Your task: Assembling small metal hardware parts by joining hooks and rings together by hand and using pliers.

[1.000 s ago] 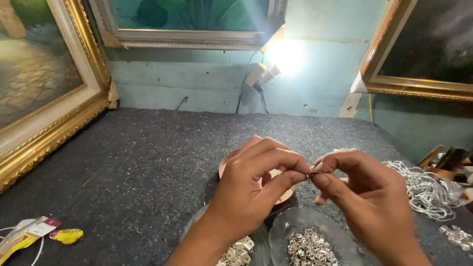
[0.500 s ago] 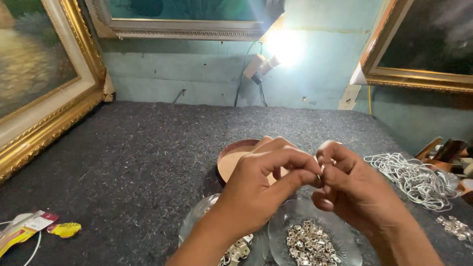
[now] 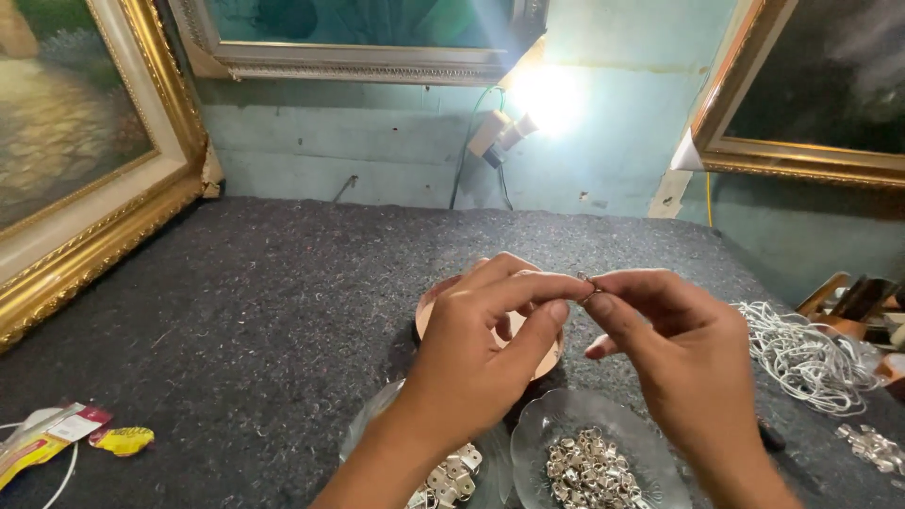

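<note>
Location type: a picture-framing workshop. Evidence follows. The bench (image 3: 236, 311) is covered edge to edge in coarse grey felt padding. An ornate gilt frame holding a landscape painting (image 3: 75, 170) leans at the left; a silver-toned frame (image 3: 358, 38) stands against the rear wall; another gilt frame (image 3: 811, 104) leans at the right. The wall (image 3: 377, 151) is rough, pale green plaster, lit by a bare lamp (image 3: 547, 94) with an exposed cable. Clear glass dishes (image 3: 594, 452) near the front edge contain small metal hanging fittings. A coil of white cord (image 3: 801, 353) lies at the right, beside a rack of tools (image 3: 858, 302).
</note>
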